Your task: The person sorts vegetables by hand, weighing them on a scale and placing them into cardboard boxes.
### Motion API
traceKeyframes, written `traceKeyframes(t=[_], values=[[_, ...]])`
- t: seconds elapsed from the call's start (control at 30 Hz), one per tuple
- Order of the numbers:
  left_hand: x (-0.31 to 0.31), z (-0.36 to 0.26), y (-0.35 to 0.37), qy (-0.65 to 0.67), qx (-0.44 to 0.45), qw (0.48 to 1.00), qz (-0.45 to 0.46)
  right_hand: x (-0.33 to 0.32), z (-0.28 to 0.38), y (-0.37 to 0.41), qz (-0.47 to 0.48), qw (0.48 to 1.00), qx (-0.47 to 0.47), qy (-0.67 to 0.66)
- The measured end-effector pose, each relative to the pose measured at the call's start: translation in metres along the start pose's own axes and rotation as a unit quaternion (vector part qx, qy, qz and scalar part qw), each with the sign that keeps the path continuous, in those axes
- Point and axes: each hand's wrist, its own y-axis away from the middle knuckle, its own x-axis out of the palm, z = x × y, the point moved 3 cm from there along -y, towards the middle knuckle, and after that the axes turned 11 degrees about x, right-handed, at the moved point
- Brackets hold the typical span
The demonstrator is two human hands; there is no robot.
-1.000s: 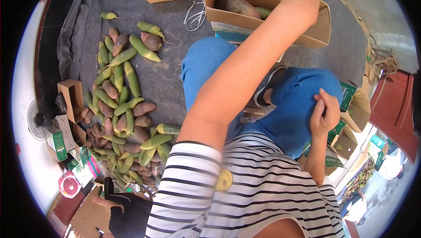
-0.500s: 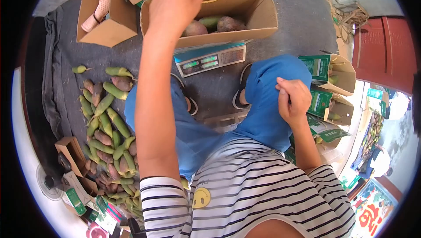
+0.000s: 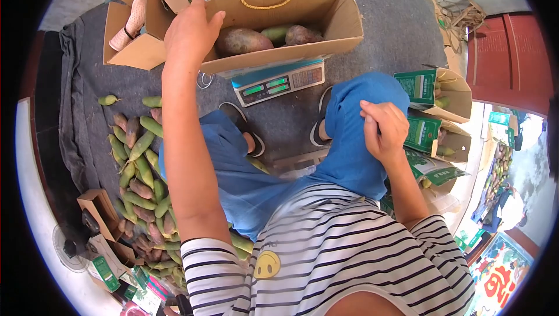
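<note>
My left hand (image 3: 191, 32) is over the left end of a long open cardboard box (image 3: 349, 19), thumb apart from the fingers; nothing shows in its grasp, though the fingertips are partly hidden. Inside the box lie a large purplish radish (image 3: 243, 41), a green radish (image 3: 275, 35) and another purplish one (image 3: 303, 35). Beneath the box is a scale (image 3: 279, 85) with lit green displays. My right hand (image 3: 386, 131) rests on my right knee, fingers loosely curled together and nothing visible in them.
A pile of green and purplish radishes (image 3: 142, 191) covers the floor at the left. An open carton (image 3: 137, 51) holding a pink mesh-wrapped item (image 3: 137, 16) stands at the upper left. Green-printed boxes (image 3: 420, 132) line the right side. A fan (image 3: 70, 248) is at the lower left.
My left hand has moved left and back toward me, uncovering the large purplish radish in the box. My right hand has stayed on the knee. The view has shifted slightly.
</note>
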Motion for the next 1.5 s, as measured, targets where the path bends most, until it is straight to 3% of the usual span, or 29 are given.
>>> traceKeyframes(t=[0.2, 0.33, 0.53, 0.7, 0.83, 0.9, 0.93, 0.97, 1.03, 1.13, 1.2, 1.23, 1.4, 1.5], values=[[-0.006, 0.002, 0.009, -0.013, -0.037, 0.998, 0.041, -0.006, -0.002, 0.005, -0.037, 0.998, 0.02, -0.056], [-0.003, 0.015, 0.011, -0.038, -0.041, 0.998, -0.003, -0.014, -0.011, 0.016, -0.076, 0.988, 0.06, -0.122], [0.007, 0.039, 0.013, -0.024, -0.111, 0.992, 0.055, -0.036, -0.03, 0.0, -0.124, 0.939, 0.235, -0.219], [0.027, 0.063, 0.015, -0.002, -0.113, 0.987, 0.114, -0.03, -0.073, -0.038, 0.008, 0.934, 0.293, -0.205], [0.053, 0.083, 0.013, 0.036, -0.077, 0.994, 0.067, -0.016, -0.115, -0.073, 0.116, 0.884, 0.379, -0.248], [0.06, 0.088, 0.013, 0.024, -0.057, 0.997, 0.052, 0.009, -0.154, -0.079, 0.131, 0.9, 0.38, -0.168], [0.063, 0.092, 0.013, 0.031, -0.056, 0.997, 0.05, 0.021, -0.172, -0.08, 0.125, 0.919, 0.37, -0.057], [0.07, 0.099, 0.012, 0.062, -0.107, 0.989, 0.081, 0.026, -0.173, -0.086, 0.14, 0.919, 0.369, -0.019], [0.078, 0.112, 0.013, 0.068, -0.119, 0.987, 0.087, 0.036, -0.172, -0.095, 0.187, 0.885, 0.425, -0.039], [0.095, 0.133, 0.017, 0.05, -0.115, 0.988, 0.086, 0.046, -0.172, -0.108, 0.256, 0.864, 0.432, -0.032], [0.097, 0.137, 0.018, 0.014, -0.073, 0.996, 0.057, 0.061, -0.181, -0.11, 0.257, 0.889, 0.38, 0.011], [0.093, 0.134, 0.018, 0.049, -0.099, 0.991, 0.07, 0.067, -0.184, -0.112, 0.257, 0.899, 0.354, 0.034], [0.091, 0.125, 0.025, 0.194, -0.216, 0.948, 0.128, 0.071, -0.167, -0.127, 0.256, 0.879, 0.403, 0.001], [0.093, 0.118, 0.024, 0.179, -0.2, 0.955, 0.128, 0.067, -0.156, -0.134, 0.278, 0.878, 0.387, 0.054]])
